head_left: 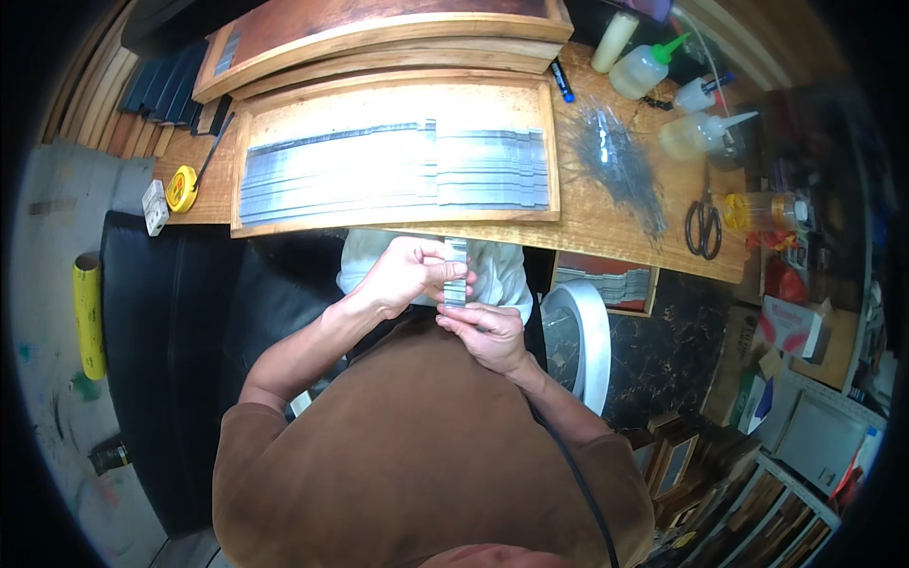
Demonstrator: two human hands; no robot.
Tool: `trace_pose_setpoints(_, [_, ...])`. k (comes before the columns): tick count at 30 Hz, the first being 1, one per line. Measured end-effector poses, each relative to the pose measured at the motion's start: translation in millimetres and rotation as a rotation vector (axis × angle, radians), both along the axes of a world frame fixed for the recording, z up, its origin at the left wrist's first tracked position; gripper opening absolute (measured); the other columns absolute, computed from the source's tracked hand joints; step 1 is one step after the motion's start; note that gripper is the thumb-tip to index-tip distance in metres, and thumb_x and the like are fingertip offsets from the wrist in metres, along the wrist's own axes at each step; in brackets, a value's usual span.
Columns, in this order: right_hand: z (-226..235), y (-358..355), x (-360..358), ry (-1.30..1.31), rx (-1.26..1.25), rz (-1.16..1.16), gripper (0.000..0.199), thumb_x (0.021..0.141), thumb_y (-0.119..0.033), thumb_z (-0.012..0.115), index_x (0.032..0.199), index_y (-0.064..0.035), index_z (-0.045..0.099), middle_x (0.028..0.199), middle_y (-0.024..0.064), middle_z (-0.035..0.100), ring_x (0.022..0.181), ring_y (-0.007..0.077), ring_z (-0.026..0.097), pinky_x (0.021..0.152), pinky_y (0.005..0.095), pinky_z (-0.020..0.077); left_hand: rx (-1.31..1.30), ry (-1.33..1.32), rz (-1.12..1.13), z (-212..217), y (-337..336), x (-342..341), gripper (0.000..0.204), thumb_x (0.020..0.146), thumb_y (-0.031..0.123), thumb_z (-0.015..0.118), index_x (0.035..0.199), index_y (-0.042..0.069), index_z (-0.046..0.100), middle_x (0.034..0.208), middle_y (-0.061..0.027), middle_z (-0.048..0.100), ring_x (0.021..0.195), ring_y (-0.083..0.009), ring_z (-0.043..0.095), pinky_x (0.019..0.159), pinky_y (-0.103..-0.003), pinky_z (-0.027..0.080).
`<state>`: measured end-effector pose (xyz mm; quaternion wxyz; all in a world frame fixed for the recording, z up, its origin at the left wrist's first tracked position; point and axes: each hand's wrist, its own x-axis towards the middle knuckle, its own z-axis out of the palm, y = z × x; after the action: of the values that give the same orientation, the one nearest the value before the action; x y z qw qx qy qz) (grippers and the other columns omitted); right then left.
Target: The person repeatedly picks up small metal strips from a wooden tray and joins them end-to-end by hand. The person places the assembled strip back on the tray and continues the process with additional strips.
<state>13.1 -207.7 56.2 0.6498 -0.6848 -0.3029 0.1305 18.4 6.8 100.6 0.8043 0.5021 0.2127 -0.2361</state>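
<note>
Narrow grey bundle in both hands, sorting judged partway along

Through the head view I watched the left hand (pixel 402 275) clamped on a narrow grey bundle (pixel 455 275), thumb across its face, while the fingers and thumb of the right hand (pixel 485 336) were pinched together on its lower end. The bundle stood lengthwise before the chest, just off the near edge of the table (pixel 597 218).

I judged the work well advanced but unfinished. Rows of grey strips (pixel 331 180) already lay side by side in the shallow wooden tray (pixel 360 102), filling most of it except a band along the far side. A loose heap of thin dark pieces (pixel 611 156) remained scattered to its right, apparently unsorted.

Some things I could not make out. Glare washed out the tray's middle, the fingers covered part of the bundle, and I couldn't count its layers. The lower tray (pixel 652 292) was cut off by the table edge and partly hidden by a silver band (pixel 592 350).
</note>
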Motion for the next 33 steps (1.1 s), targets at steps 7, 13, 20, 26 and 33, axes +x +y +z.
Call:
trace_pose_setpoints(7, [37.0,-12.1,29.3,0.075,-0.284,0.202,0.017,0.086,-0.01,0.089,0.101,-0.0047,0.084,0.097,0.0119,0.079,0.085,0.023,0.076,0.077,0.0327,0.06,0.189,-0.24,-0.093,4.9,2.6,0.8,0.024,0.097,0.013,0.081,0.116,-0.002,0.078,0.103,-0.0113,0.082,0.093,-0.0171,0.077,0.082,-0.031,0.062])
trace_pose_setpoints(13, [124.2,7.2,77.9,-0.245,-0.161,-0.143,0.051,0.078,-0.015,0.094,0.125,-0.004,0.077,0.098,0.0079,0.062,0.084,0.021,0.064,0.073,0.0319,0.0548,0.686,-1.079,0.016,39.2,-4.0,25.9,0.026,0.092,-0.004,0.077,0.117,0.002,0.078,0.099,-0.0126,0.081,0.089,-0.0205,0.078,0.082,-0.03,0.061])
trace_pose_setpoints(20, [116.2,26.5,106.3,-0.301,-0.048,-0.062,0.027,0.083,0.007,0.084,0.108,-0.0032,0.082,0.09,0.0071,0.065,0.078,0.0186,0.064,0.068,0.0313,0.0525,0.724,-0.966,-0.04,40.3,-0.7,36.5,0.035,0.093,-0.002,0.073,0.125,0.011,0.079,0.096,-0.014,0.079,0.078,-0.0221,0.076,0.073,-0.03,0.058])
trace_pose_setpoints(26, [115.2,24.3,103.9,-0.298,-0.021,-0.074,0.024,0.084,0.008,0.082,0.105,-0.0036,0.082,0.091,0.007,0.067,0.077,0.0174,0.064,0.066,0.0298,0.0516,0.714,-0.963,-0.065,37.3,0.0,37.3,0.034,0.093,0.0,0.073,0.123,0.013,0.08,0.099,-0.0146,0.079,0.078,-0.0245,0.076,0.074,-0.031,0.058])
trace_pose_setpoints(33, [112.2,24.5,106.1,-0.261,-0.01,-0.064,0.022,0.085,0.007,0.082,0.104,-0.0033,0.082,0.091,0.007,0.068,0.077,0.016,0.065,0.066,0.029,0.0512,0.744,-0.955,-0.039,33.5,-1.2,37.5,0.034,0.092,-0.001,0.073,0.122,0.013,0.081,0.092,-0.0132,0.078,0.07,-0.0178,0.069,0.069,-0.029,0.055])
